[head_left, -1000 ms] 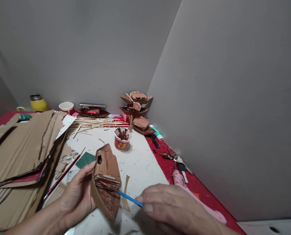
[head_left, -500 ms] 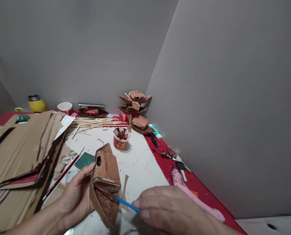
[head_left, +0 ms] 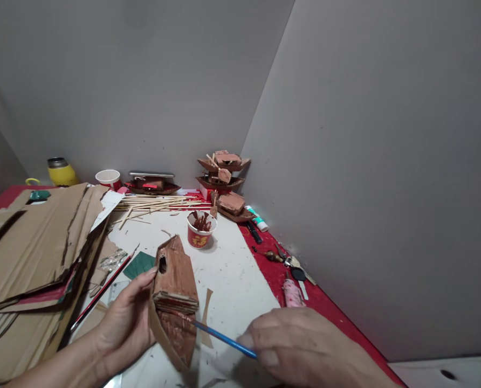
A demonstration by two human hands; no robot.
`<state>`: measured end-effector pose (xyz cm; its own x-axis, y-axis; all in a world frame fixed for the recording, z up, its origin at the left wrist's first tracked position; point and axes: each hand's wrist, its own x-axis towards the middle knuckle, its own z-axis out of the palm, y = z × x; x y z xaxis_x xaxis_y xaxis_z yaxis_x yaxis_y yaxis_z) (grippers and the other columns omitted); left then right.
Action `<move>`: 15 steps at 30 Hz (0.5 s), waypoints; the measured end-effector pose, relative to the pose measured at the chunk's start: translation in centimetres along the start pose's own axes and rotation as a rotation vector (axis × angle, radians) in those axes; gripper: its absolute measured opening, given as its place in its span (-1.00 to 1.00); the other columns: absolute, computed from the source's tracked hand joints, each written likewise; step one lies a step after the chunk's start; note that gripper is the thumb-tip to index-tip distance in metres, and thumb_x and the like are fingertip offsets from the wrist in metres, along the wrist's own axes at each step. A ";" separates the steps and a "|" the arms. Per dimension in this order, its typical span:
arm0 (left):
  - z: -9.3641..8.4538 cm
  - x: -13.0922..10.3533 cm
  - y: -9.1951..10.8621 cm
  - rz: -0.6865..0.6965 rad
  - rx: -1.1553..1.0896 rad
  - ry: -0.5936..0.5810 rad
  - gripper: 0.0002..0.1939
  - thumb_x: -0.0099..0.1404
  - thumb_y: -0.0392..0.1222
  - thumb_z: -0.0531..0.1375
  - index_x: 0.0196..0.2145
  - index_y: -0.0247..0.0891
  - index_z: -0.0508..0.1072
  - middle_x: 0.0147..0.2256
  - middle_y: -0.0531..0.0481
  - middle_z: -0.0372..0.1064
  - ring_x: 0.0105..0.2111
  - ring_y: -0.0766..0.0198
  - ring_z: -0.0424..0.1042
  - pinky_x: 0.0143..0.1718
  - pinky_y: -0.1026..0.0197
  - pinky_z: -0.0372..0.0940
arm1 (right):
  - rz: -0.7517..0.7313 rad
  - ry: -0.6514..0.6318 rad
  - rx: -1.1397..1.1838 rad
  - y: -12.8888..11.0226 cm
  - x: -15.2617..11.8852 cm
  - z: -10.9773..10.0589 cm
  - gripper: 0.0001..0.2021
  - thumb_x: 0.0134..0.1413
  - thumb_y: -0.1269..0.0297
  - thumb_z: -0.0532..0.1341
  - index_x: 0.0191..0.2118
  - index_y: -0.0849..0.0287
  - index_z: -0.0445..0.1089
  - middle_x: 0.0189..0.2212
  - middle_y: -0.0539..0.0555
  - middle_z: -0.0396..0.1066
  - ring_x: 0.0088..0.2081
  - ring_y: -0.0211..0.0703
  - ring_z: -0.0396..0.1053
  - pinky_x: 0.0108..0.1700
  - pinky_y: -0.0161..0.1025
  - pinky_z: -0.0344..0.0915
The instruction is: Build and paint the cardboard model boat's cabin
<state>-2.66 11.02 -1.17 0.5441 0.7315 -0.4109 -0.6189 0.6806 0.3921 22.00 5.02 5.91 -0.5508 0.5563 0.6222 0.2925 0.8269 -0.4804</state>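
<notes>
A small cardboard model boat (head_left: 178, 280), coated in reddish-brown paint, is gripped along its left side by my left hand (head_left: 127, 318), thumb on the hull edge near a dark hole in the cabin. My right hand (head_left: 293, 345) pinches a blue-handled paintbrush (head_left: 224, 338). The brush's tip touches the boat's near deck, just below the layered edge of the cabin. Beyond the boat stands a red and white paper cup (head_left: 200, 233) with brown paint smeared inside.
Torn cardboard sheets (head_left: 34, 253) pile up on the left beside a red pencil (head_left: 103, 291). Thin wooden sticks (head_left: 163, 202) lie at the back. More brown model boats (head_left: 224, 178) stand by the wall. Keys (head_left: 298, 272) and a pink-handled tool (head_left: 292, 293) lie on the right.
My right hand has shifted right with the paintbrush, covering more of the pink-handled tool. The brush tip has moved slightly right and up along the deck. My left hand and the boat barely moved.
</notes>
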 end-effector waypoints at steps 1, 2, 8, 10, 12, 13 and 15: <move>0.0 0.0 0.0 -0.008 0.009 -0.018 -0.64 0.26 -0.15 0.20 -0.04 -0.41 0.45 -0.19 -0.27 0.56 -0.17 -0.04 0.54 0.01 -0.13 0.29 | -0.032 0.024 -0.002 0.4 -0.2 0.3 -0.63 0.24 0.38 0.15 0.14 0.04 0.31 -0.29 0.12 0.61 -0.25 -0.08 0.58 -0.14 -0.25 0.49; -0.1 0.0 -0.1 -0.013 0.016 -0.043 -0.61 0.27 -0.14 0.19 -0.01 -0.42 0.43 -0.17 -0.28 0.55 -0.15 -0.05 0.53 0.02 -0.12 0.29 | -0.082 0.042 -0.002 0.9 -0.4 0.6 -0.61 0.24 0.38 0.14 0.17 0.03 0.28 -0.30 0.11 0.61 -0.28 -0.09 0.58 -0.16 -0.26 0.50; -0.4 0.0 -0.1 -0.023 0.032 -0.134 -0.54 0.31 -0.13 0.15 0.08 -0.47 0.37 -0.13 -0.30 0.53 -0.09 -0.06 0.50 0.06 -0.12 0.25 | -0.184 0.039 -0.103 2.4 -0.9 1.0 -0.58 0.22 0.41 0.14 0.19 0.10 0.25 -0.27 0.14 0.60 -0.30 -0.09 0.59 -0.20 -0.28 0.51; -0.5 0.0 0.0 -0.024 0.027 -0.120 -0.56 0.30 -0.12 0.15 0.06 -0.44 0.39 -0.14 -0.29 0.54 -0.10 -0.05 0.50 0.06 -0.12 0.25 | -0.161 0.045 -0.121 2.2 -0.8 0.5 -0.64 0.24 0.39 0.12 0.14 0.11 0.30 -0.29 0.14 0.61 -0.32 -0.08 0.59 -0.21 -0.28 0.51; -0.7 0.0 0.0 -0.012 0.020 -0.086 -0.59 0.29 -0.13 0.17 0.03 -0.41 0.41 -0.16 -0.25 0.55 -0.12 -0.03 0.52 0.05 -0.12 0.26 | -0.145 0.051 -0.129 1.9 -0.9 0.0 -0.69 0.26 0.37 0.10 0.08 0.12 0.34 -0.32 0.14 0.61 -0.32 -0.08 0.59 -0.22 -0.29 0.51; -0.8 0.0 0.0 -0.006 0.016 -0.073 -0.60 0.28 -0.13 0.19 0.02 -0.39 0.42 -0.18 -0.24 0.56 -0.13 -0.02 0.52 0.04 -0.12 0.27 | -0.140 0.056 -0.129 1.8 -1.0 -0.3 -0.71 0.26 0.37 0.09 0.07 0.14 0.35 -0.33 0.14 0.60 -0.32 -0.09 0.58 -0.22 -0.30 0.51; -0.9 0.0 0.1 0.005 0.009 -0.063 -0.62 0.27 -0.13 0.20 0.00 -0.37 0.43 -0.20 -0.21 0.57 -0.15 -0.01 0.53 0.04 -0.12 0.28 | -0.142 0.072 -0.127 1.7 -1.2 -0.6 -0.73 0.27 0.36 0.09 0.05 0.14 0.36 -0.35 0.12 0.60 -0.31 -0.11 0.58 -0.22 -0.32 0.50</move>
<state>-3.18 11.04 -1.87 0.5761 0.7355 -0.3565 -0.6165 0.6774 0.4013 23.64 5.83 4.72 -0.5372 0.4343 0.7231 0.3145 0.8986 -0.3061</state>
